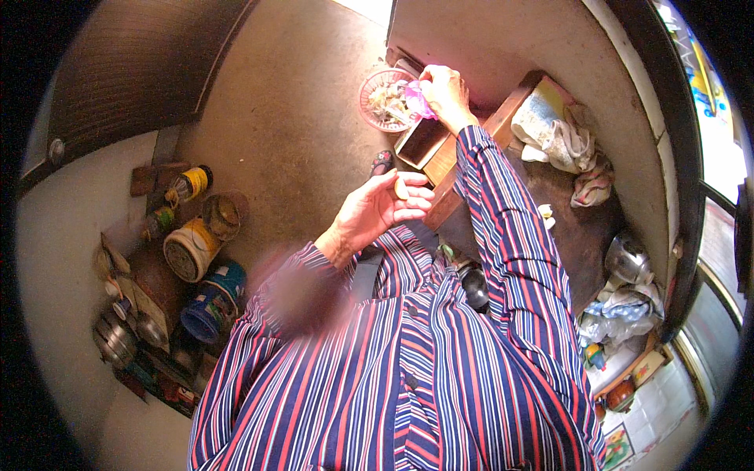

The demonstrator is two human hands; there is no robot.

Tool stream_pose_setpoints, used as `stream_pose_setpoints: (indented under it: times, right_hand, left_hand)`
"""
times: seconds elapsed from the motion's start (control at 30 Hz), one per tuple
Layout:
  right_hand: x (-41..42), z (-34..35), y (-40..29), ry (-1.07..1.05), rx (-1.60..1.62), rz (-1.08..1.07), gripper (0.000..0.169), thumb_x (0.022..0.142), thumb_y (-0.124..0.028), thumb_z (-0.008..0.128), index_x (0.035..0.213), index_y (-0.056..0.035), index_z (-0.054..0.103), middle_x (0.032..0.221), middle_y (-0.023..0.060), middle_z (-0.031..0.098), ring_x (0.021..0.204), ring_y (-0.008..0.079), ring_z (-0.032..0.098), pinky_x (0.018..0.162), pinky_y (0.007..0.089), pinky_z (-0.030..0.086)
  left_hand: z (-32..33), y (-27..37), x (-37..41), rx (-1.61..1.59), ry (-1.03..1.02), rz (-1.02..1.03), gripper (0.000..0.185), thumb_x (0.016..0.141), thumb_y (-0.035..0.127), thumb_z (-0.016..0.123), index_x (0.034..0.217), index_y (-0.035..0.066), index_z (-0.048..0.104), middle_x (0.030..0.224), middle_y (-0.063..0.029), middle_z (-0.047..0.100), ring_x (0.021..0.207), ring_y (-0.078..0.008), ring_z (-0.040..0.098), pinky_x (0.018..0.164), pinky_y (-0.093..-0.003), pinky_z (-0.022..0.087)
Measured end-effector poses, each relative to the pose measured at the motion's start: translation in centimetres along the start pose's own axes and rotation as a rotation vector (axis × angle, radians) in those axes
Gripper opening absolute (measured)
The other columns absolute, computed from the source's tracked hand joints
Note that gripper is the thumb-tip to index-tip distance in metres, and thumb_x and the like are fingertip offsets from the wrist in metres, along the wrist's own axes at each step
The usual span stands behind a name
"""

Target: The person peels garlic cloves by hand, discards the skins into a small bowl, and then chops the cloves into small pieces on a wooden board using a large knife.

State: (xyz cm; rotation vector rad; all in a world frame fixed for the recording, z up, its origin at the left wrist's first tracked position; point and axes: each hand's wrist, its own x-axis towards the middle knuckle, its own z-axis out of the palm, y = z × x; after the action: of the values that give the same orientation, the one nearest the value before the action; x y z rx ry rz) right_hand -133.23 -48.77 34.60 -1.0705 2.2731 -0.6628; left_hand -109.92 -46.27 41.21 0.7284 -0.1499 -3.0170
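My left hand (377, 209) is turned palm up in front of my striped shirt. A small pale yellow piece (401, 188) rests against its fingers; what it is, I cannot tell. Farther out, my right hand (443, 94) pinches a bright pink plastic bag or film (419, 101) at the right rim of a pink plastic basket (366, 110). Crumpled wrappers and other litter (387, 103) fill much of the basket. Just below it, an open wooden drawer (419, 147) sticks out from a wooden table (443, 168).
Cloths and bags (565, 138) lie on the table's right side, with white pieces (546, 215) nearer me. A glass jar (629, 259) stands by the wall. At left are a white bucket (187, 253), blue tubs (213, 303), a yellow-labelled bottle (193, 181) and a metal pot (115, 338).
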Motion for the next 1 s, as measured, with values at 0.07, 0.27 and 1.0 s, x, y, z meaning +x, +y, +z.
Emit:
stream_pose_setpoints:
  times: [0.07,0.27,1.0]
  right_hand:
    - [-1.3,-1.0,-0.7,0.033,0.104,-0.005,0.02,0.079,-0.021,0.059,0.088,-0.0042,0.067,0.084,0.0181,0.066,0.081,0.0297,0.066,0.071,0.0388,0.051]
    - [-11.7,-4.6,0.1,0.213,0.326,-0.105,0.014,0.084,-0.011,0.06,0.091,-0.0012,0.064,0.08,0.017,0.065,0.075,0.0239,0.066,0.066,0.0328,0.05]
    - [-41.0,-9.7,19.2,0.944,-0.08,0.659,0.031,0.078,-0.006,0.069,0.108,-0.0068,0.06,0.098,0.0109,0.061,0.085,0.0249,0.059,0.076,0.0358,0.048]
  left_hand:
    - [0.4,-0.1,0.4,0.031,0.003,-0.023,0.047,0.098,0.033,0.039,0.121,-0.006,0.048,0.111,-0.0207,0.06,0.099,-0.0256,0.061,0.091,-0.0355,0.049]
    - [1.8,-2.6,3.0,0.268,0.041,-0.108,0.045,0.097,0.032,0.04,0.122,-0.004,0.048,0.113,-0.0166,0.059,0.094,-0.0229,0.061,0.088,-0.0341,0.049]
    - [7.1,-9.5,17.0,1.936,-0.093,0.688,0.017,0.085,0.006,0.055,0.102,0.005,0.057,0.091,-0.0134,0.059,0.082,-0.0275,0.058,0.073,-0.0352,0.047]
